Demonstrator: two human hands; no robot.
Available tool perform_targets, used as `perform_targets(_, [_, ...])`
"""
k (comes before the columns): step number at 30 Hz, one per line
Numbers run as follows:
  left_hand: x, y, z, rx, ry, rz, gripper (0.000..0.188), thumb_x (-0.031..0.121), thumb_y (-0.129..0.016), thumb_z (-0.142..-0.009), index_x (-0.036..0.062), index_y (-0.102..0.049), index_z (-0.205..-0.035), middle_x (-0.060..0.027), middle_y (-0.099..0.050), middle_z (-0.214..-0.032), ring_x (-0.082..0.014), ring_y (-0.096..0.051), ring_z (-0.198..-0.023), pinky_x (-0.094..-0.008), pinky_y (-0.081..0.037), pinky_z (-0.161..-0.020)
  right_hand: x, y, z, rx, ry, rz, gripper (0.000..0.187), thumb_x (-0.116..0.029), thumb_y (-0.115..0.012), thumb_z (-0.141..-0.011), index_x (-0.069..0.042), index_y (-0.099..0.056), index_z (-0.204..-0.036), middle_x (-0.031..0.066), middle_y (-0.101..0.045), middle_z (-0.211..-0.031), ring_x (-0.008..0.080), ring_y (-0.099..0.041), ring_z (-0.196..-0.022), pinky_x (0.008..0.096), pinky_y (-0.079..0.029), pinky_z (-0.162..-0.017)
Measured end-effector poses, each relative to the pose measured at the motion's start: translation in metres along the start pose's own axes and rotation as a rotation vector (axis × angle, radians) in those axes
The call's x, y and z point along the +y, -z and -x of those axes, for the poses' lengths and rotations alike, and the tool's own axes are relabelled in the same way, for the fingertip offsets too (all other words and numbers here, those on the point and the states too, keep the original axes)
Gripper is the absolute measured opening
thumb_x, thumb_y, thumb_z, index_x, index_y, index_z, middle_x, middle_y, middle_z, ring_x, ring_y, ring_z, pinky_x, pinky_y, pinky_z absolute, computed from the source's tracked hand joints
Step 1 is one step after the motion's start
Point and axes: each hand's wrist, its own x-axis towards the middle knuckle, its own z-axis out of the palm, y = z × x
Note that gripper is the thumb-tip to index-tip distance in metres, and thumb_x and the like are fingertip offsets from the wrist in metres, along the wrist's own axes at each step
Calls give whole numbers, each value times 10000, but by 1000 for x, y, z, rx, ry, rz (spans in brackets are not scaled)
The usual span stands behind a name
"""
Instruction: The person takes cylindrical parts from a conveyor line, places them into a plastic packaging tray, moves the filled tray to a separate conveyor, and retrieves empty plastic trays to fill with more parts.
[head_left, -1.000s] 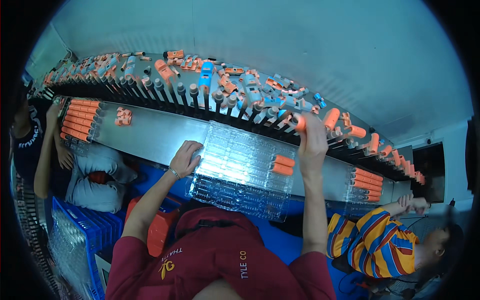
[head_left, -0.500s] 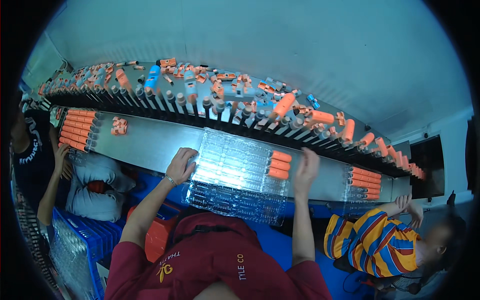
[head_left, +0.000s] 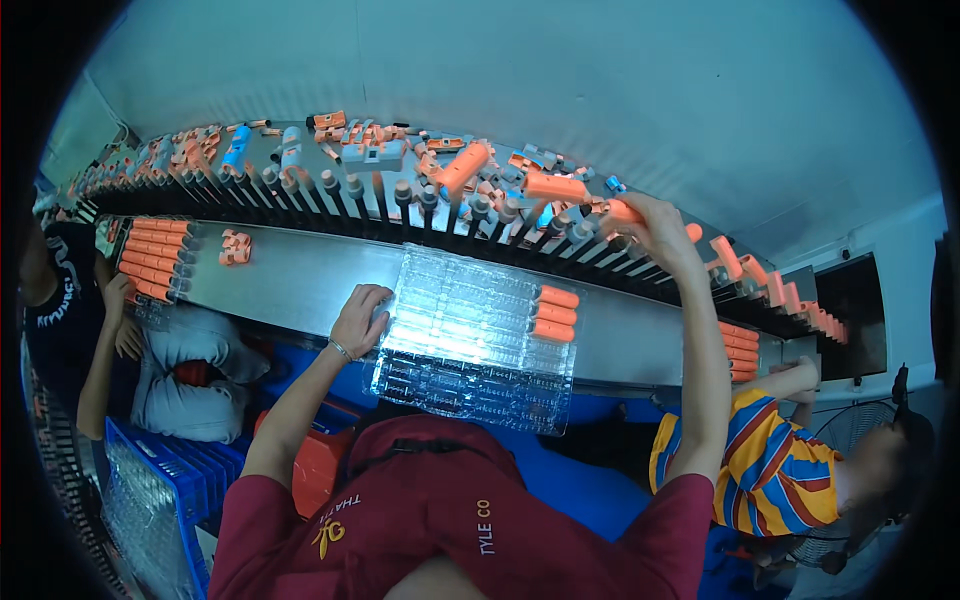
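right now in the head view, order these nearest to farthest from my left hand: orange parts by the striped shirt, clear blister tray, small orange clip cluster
1. Clear blister tray, immediately right of your left hand
2. Small orange clip cluster, leftward on the bench
3. Orange parts by the striped shirt, far right

Orange piece (head_left: pixel 624 210) partly behind right grip (head_left: pixel 660 234)

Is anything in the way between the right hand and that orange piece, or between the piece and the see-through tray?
Nothing visible stands between the right hand and the orange piece; the fingers are right at it. Between the piece and the tray, though, black posts stand in a row along the tray's far side.
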Motion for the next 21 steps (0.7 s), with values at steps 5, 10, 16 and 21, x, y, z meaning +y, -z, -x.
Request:
perform_targets(5, [0, 2, 1, 10, -3, -6, 388, 182, -575, -888, -7, -571, -1228, -202, -575, -1198, -369, -529, -1137, -437, -442, -1011, -13, -65, 4, 582, 337, 377, 398, 2, -686, -754, -38, -633, -1147, 121, -685, -1059, 316, -652, -996, 432, -510, -850])
perform_targets(10, [1, -3, -5, 2, 4, 35, 393, 160, -587, -870, 4, -568, -1229, -199, -568, -1202, -377, -536, -1129, -443, -451, -997, -34, -70, -16, 514, 320, 336, 394, -15, -675, -774, -27, -627, -1164, 154, -687, -1047, 338, -653, -996, 453, -509, -836])
perform_targets(16, [-12, -9, 6, 39, 26, 84, 357, 107, -567, -860, 12, -583, -1204, -206, -551, -1193, -384, -554, -1111, -423, -478, -951, -92, -79, -62, 140, 200, 423, 264, -93, -703, -781, -35, -670, -1036, 179, -712, -918, 353, -701, -915, 480, -550, -792])
perform_targets(21, [-13, -13, -1, 49, -38, 44, 359, 96, -554, -865, 8, -573, -1214, -205, -547, -1199, -380, -556, -1097, -426, -480, -951, -105, -117, -48, 661, 584, 265, 337, -14, -594, -795, 19, -586, -1130, 160, -648, -1022, 328, -644, -1012, 438, -510, -877])
